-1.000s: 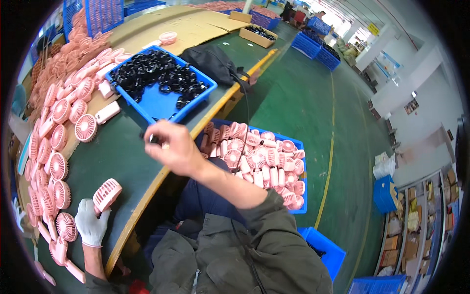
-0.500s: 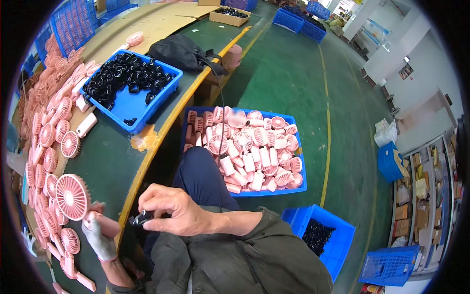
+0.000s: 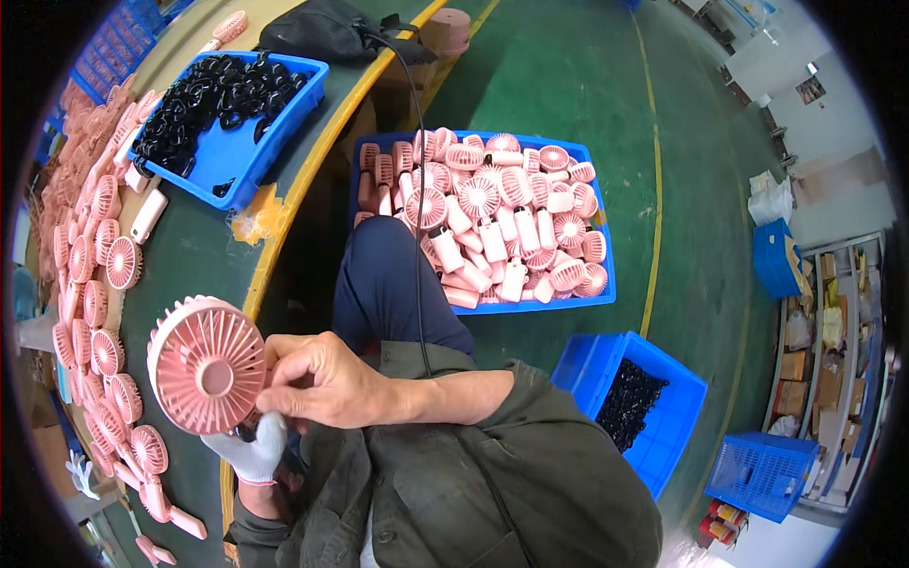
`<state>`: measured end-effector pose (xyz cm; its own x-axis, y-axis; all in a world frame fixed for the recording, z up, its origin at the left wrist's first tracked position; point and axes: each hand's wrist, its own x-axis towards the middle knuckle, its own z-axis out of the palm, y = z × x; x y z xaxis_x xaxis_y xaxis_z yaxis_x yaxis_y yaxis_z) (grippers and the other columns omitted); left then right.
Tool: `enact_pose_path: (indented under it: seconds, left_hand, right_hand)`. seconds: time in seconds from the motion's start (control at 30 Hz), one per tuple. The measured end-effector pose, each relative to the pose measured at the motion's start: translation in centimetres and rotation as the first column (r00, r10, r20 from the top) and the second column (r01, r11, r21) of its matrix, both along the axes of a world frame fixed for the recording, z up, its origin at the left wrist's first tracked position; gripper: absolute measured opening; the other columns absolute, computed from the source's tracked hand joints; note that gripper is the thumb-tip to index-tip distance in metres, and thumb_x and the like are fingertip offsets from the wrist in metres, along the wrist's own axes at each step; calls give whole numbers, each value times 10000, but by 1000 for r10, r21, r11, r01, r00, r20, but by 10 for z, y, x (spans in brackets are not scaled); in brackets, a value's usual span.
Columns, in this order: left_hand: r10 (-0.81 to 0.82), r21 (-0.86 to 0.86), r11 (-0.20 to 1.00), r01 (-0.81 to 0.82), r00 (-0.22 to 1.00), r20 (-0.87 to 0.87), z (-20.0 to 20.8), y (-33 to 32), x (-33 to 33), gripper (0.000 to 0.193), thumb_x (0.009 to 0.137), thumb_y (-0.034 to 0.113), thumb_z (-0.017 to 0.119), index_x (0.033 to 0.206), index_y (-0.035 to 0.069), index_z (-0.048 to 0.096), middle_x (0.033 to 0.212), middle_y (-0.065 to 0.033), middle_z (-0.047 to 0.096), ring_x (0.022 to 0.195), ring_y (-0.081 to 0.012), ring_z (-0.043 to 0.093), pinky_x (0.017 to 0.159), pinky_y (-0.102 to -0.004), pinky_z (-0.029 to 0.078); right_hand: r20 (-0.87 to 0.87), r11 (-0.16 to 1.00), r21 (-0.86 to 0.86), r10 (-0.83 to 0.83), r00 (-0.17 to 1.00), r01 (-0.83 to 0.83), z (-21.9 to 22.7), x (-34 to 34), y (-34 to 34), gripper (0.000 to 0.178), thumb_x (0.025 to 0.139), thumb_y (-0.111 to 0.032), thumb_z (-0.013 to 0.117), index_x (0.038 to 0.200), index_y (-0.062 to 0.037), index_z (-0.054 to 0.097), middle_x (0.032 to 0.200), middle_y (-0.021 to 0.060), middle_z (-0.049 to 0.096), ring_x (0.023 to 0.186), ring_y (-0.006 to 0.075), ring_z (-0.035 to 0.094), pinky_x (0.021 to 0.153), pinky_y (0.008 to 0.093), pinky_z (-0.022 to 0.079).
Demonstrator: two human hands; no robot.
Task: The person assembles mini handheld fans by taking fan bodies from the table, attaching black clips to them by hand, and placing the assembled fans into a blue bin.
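A pink handheld fan point(image 3: 194, 355) is in my left hand point(image 3: 254, 454), which wears a white glove and closes round its handle; the round grille faces up. My bare right hand point(image 3: 327, 386) is closed, fingertips pressed together at the lower right rim of the fan, close to the gloved fingers. A bit of a small black plastic part point(image 3: 248, 429) shows beneath those fingertips; most of it is hidden. On the table to the left, a blue tray point(image 3: 248, 180) holds many loose black parts point(image 3: 204, 109). More pink fans point(image 3: 106, 350) lie along the table's left side.
A blue crate point(image 3: 598, 256) full of pink fans stands on the floor beyond my knee. Right of me sits a blue bin point(image 3: 677, 417) with black parts inside. A black cable point(image 3: 419, 189) runs down from a black bag point(image 3: 317, 33). Shelves point(image 3: 828, 350) stand far right.
The fan and my left hand have moved right, meeting my right hand. The black part, earlier plainly seen in my right fingers, is now mostly hidden at the fan. The view has shifted.
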<state>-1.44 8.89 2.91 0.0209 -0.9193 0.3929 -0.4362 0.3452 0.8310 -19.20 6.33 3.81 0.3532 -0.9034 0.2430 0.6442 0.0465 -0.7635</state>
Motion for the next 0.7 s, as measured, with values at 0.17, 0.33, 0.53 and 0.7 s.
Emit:
enact_pose_path:
  seconds: [0.17, 0.33, 0.53, 0.7]
  left_hand:
    - [2, 289, 954, 79, 962, -271, 22, -13, -18, 111, 791, 52, 545, 819, -48, 585, 693, -63, 579, 565, -116, 531, 534, -244, 434]
    - [-35, 380, 920, 98, 985, -170, 6, -20, -12, 307, 879, 258, 552, 971, -32, 588, 837, -34, 581, 719, -82, 537, 629, -212, 413]
    - [-131, 433, 575, 694, 601, -788, 2, -24, -42, 612, 991, 545, 282, 1207, 15, 497, 916, -136, 642, 711, -238, 632, 664, -338, 513]
    - [532, 611, 752, 246, 320, -784, 16, -38, -90, 661, 991, 535, 257, 1407, 23, 304, 1253, -115, 538, 736, -233, 661, 548, -329, 558]
  right_hand:
    - [-251, 945, -245, -279, 927, 218, -31, -4, -12, 358, 930, -310, 612, 843, 32, 672, 926, 97, 573, 850, 155, 575, 684, 288, 468]
    - [-175, 879, -339, -409, 895, 336, -40, 10, -13, 500, 969, -445, 492, 1100, 23, 611, 940, 87, 587, 869, 175, 555, 760, 296, 448]
    - [-74, 985, 163, -52, 996, 64, -26, -19, -6, 387, 889, -261, 607, 1156, 13, 544, 963, 41, 605, 868, 104, 566, 790, 271, 466]
    - [-201, 668, -483, -715, 670, 567, -31, -27, -13, 565, 736, -168, 682, 1213, 52, 474, 1117, 208, 558, 1032, 330, 554, 911, 414, 438]
